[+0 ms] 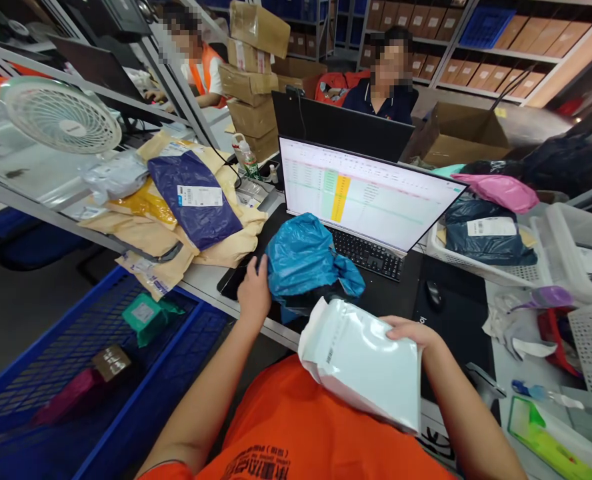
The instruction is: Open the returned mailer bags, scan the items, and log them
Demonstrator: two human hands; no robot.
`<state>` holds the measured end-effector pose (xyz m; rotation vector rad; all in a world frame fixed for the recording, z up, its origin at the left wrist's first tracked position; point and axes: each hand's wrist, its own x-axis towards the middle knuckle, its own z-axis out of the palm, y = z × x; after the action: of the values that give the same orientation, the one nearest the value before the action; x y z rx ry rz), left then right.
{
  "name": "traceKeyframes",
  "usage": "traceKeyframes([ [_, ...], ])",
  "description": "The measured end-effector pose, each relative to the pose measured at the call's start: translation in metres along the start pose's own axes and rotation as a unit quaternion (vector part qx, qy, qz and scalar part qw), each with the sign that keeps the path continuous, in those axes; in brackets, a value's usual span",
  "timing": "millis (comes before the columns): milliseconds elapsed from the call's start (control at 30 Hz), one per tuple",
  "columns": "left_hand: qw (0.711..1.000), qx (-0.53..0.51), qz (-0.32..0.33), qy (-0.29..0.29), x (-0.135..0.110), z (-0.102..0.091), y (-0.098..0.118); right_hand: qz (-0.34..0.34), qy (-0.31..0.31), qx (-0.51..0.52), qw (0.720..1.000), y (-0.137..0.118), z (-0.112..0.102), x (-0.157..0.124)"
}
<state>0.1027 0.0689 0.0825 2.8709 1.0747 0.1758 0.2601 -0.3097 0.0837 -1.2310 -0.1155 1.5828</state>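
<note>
Head view, looking down over an orange shirt at a packing desk [203, 283]. The left hand [253, 290] is out ahead, back to the camera, fingers laid against the left side of the blue bag [303, 257]. Whether it pinches a fold there, I cannot tell. The blue bag sits crumpled in the middle of the desk, right in front of the keyboard [371, 255] and covering its left end.

Nearer in, the right hand [409, 333] grasps the white mailer [361, 363] by its right edge, fingers curled over the top. The mailer is held tilted just above the person's chest, its upper corner close to the blue bag.

Behind the keyboard, the monitor [371, 200] shows a spreadsheet with a yellow and a green column. A mouse [433, 293] lies to the right of the keyboard.

Far left, a purple parcel [196, 203] lies on top of a heap of yellow mailers [146, 233], with a white fan [61, 117] beyond them. Near left, a blue cart [36, 360] holds a green parcel [146, 317].

On the right, a white basket [481, 270] carries a dark parcel [486, 240], with a pink bag [501, 190] just behind. A person [383, 100] sits across the desk, beyond the monitor.
</note>
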Motion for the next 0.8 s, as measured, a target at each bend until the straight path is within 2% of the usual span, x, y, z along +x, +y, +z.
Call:
traceKeyframes([
  [67,1.0,0.027,-0.011,0.012,0.008,-0.003,-0.012,-0.024,0.006,-0.023,0.999,-0.003,-0.004,-0.015],
  [167,0.999,0.027,0.038,-0.017,0.001,0.005,-0.02,-0.094,0.071,-0.091,0.989,-0.01,-0.009,-0.026],
  [233,0.996,-0.038,0.075,-0.025,-0.013,0.015,-0.018,-0.132,0.128,-0.124,0.975,-0.011,-0.011,-0.026],
  [300,0.982,-0.157,0.106,-0.017,-0.031,0.026,-0.008,-0.158,0.187,-0.12,0.962,-0.009,-0.011,-0.02],
  [367,0.944,-0.306,0.123,-0.027,-0.049,0.035,0.009,-0.179,0.222,-0.089,0.954,-0.003,-0.009,-0.011],
  [400,0.913,-0.388,0.116,-0.052,-0.057,0.039,0.019,-0.189,0.229,-0.071,0.952,0.001,-0.007,-0.006],
  [433,0.872,-0.47,0.096,-0.097,-0.065,0.043,0.03,-0.202,0.234,-0.051,0.95,0.004,-0.002,-0.001],
  [500,0.765,-0.608,0.03,-0.212,-0.077,0.05,0.051,-0.229,0.252,-0.008,0.94,0.012,0.011,0.012],
  [533,0.712,-0.651,0.0,-0.263,-0.081,0.054,0.061,-0.241,0.261,0.013,0.934,0.016,0.02,0.018],
  [567,0.675,-0.675,-0.024,-0.298,-0.085,0.056,0.069,-0.25,0.265,0.029,0.931,0.021,0.029,0.025],
  [600,0.657,-0.683,-0.043,-0.317,-0.087,0.058,0.076,-0.254,0.263,0.037,0.93,0.025,0.038,0.031],
  [633,0.652,-0.683,-0.06,-0.323,-0.088,0.058,0.081,-0.254,0.255,0.034,0.932,0.03,0.044,0.036],
  [700,0.656,-0.669,-0.101,-0.336,-0.087,0.056,0.085,-0.239,0.241,0.007,0.941,0.042,0.048,0.041],
  [733,0.655,-0.66,-0.123,-0.346,-0.086,0.053,0.085,-0.23,0.253,-0.009,0.94,0.049,0.043,0.039],
  [767,0.654,-0.652,-0.138,-0.357,-0.085,0.05,0.084,-0.223,0.291,-0.027,0.93,0.057,0.036,0.033],
  [800,0.655,-0.643,-0.149,-0.367,-0.084,0.046,0.082,-0.218,0.356,-0.052,0.907,0.067,0.025,0.024],
])
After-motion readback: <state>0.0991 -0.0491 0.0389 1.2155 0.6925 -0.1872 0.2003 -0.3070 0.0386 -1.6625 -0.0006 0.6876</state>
